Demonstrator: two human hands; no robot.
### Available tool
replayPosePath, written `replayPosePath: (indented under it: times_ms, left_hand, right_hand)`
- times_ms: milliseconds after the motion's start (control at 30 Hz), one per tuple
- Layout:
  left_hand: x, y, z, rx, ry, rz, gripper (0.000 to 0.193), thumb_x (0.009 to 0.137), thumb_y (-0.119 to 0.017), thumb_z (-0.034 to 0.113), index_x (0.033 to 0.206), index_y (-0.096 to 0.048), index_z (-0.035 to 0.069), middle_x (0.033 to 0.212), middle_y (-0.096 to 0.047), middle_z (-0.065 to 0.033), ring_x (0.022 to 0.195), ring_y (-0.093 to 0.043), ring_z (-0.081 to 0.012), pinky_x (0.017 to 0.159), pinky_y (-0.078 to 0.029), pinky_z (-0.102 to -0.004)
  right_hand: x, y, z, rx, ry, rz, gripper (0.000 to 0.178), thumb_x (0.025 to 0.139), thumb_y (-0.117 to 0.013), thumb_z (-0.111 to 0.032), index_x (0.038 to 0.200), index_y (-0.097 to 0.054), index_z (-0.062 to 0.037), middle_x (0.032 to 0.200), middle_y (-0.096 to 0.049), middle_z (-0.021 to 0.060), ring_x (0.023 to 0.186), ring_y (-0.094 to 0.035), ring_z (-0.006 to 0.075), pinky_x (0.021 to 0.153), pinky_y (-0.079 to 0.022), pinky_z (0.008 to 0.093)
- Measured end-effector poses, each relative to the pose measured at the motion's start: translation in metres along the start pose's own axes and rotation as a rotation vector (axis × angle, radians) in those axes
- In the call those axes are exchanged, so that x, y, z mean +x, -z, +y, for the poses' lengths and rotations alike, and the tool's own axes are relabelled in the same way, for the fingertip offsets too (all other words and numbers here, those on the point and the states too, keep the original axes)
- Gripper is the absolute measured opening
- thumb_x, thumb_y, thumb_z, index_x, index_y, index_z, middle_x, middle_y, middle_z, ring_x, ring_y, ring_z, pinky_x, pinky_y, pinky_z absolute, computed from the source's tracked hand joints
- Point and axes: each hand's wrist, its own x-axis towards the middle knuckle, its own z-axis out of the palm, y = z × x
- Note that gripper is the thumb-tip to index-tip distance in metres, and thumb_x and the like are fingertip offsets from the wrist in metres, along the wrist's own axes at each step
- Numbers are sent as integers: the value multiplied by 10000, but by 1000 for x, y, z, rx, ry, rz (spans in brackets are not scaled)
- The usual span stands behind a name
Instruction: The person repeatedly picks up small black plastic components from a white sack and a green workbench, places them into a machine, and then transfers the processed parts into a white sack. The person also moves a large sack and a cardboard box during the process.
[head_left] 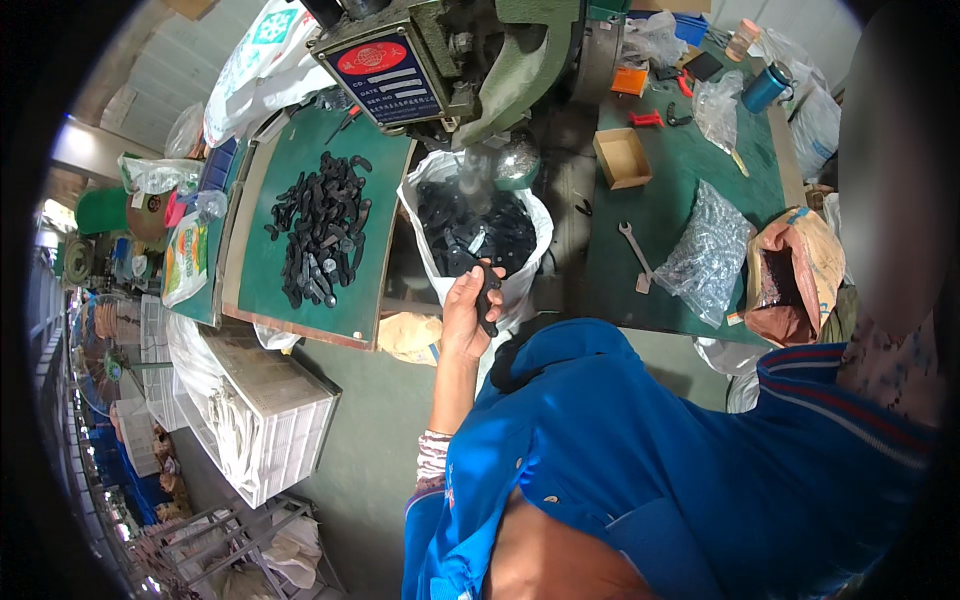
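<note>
My left hand is closed around a black curved-handled hand tool, which resembles a pruner. It is over the near rim of a white woven sack. Inside the sack lie many black parts, some with shiny metal showing. The tool's upper end overlaps these parts in view, so its exact outline is hard to make out. At the right edge, my right arm shows as a patterned sleeve rising from the blue garment. A grey blur covers the area above it, and no right hand can be made out.
A green machine with a nameplate stands over the sack. On the left green table lies a heap of black handles. The right table bears a wrench, a cardboard box and a clear bag of parts.
</note>
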Motion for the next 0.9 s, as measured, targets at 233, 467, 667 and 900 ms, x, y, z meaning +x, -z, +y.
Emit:
replayPosePath:
  times_ms: [233,467,667,900]
  left_hand:
    - [0,-18,-5,-53,23,-17,204,926,-576,182,1058,-547,29,918,-628,-125,603,-528,-100,431,-395,-180]
    - [24,-34,-23,-6,152,-170,172,930,-568,181,1023,-561,37,920,-630,-109,599,-502,-87,455,-379,-185]
    - [44,-38,-48,135,358,-233,226,920,-581,191,1073,-553,27,950,-617,-120,635,-512,-94,489,-405,-196]
    - [56,-62,-82,285,547,-253,240,926,-570,194,1086,-551,16,946,-622,-135,634,-526,-122,527,-413,-224]
  right_hand:
    - [42,-13,-18,-86,174,-215,242,926,-475,-231,909,-622,-39,589,-508,3,483,-423,94,426,-305,236]
    - [37,20,-30,-289,308,-329,237,945,-459,-219,912,-609,-39,559,-482,-19,447,-388,71,394,-277,220]
    - [-14,70,-5,-284,161,-377,233,961,-445,-208,914,-599,-40,534,-460,-38,417,-358,52,367,-253,207]
    - [-246,88,197,335,-1275,149,229,936,-493,-246,831,-566,-56,554,-460,-17,394,-373,85,329,-252,248]
